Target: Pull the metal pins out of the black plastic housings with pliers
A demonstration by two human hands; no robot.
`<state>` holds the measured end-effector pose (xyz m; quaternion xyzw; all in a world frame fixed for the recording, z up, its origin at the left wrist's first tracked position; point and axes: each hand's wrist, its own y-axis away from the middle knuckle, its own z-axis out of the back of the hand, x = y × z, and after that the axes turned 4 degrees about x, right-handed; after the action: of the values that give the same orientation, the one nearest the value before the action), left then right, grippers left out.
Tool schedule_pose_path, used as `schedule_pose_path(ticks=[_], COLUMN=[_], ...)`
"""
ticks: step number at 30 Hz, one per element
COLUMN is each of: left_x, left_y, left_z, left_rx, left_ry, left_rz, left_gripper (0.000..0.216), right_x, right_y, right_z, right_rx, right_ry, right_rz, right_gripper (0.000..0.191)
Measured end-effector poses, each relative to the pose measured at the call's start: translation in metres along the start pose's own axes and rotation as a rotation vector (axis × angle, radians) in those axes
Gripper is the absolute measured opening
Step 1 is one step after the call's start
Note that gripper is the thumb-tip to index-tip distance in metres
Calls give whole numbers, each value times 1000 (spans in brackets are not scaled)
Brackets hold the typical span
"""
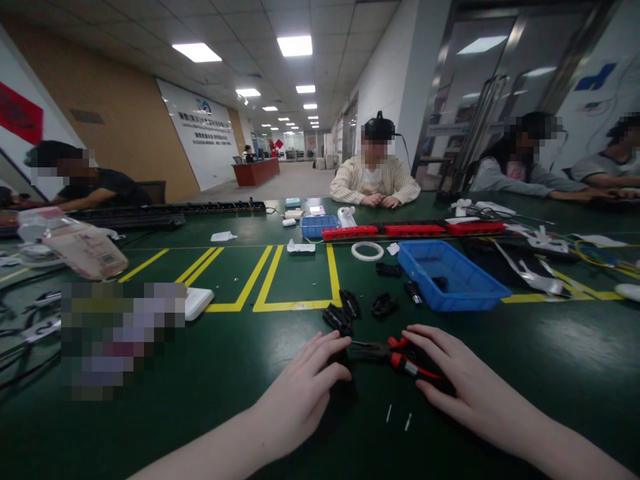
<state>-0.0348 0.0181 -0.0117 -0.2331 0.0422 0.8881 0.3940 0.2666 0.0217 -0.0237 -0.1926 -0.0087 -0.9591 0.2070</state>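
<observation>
My left hand (305,387) lies palm down on the green table, fingers stretched toward the black jaws of a pair of red-handled pliers (395,353). My right hand (450,377) rests flat over the pliers' red handles, fingers spread and pointing left. Just beyond the hands lie several small black plastic parts (343,312). Two short white pins (399,417) lie on the table between my wrists.
A blue plastic bin (453,275) stands right of centre, a white ring (367,251) and red bars (415,230) behind it. Yellow floor-style lines cross the table. A white pad (197,301) lies at left. People sit opposite and at both sides.
</observation>
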Motion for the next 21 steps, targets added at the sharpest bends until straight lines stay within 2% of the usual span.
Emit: schedule_pose_path(ticks=[3, 8, 11, 15, 21], left_x=[-1, 0, -1, -2, 1], left_y=[0, 0, 1, -1, -5], left_z=[1, 3, 5, 3, -1], left_rx=[-30, -66, -89, -137, -156], left_ry=[1, 43, 52, 19, -36], left_rz=[12, 48, 72, 101, 182], left_gripper=[45, 41, 35, 7, 50], right_x=[-2, 3, 14, 18, 8], right_y=[0, 4, 7, 8, 7], right_z=[5, 15, 17, 18, 17], right_rx=[-62, -294, -304, -290, -287], right_ry=[31, -83, -172, -127, -95], right_rz=[31, 108, 67, 66, 139], right_gripper=[56, 23, 30, 34, 30])
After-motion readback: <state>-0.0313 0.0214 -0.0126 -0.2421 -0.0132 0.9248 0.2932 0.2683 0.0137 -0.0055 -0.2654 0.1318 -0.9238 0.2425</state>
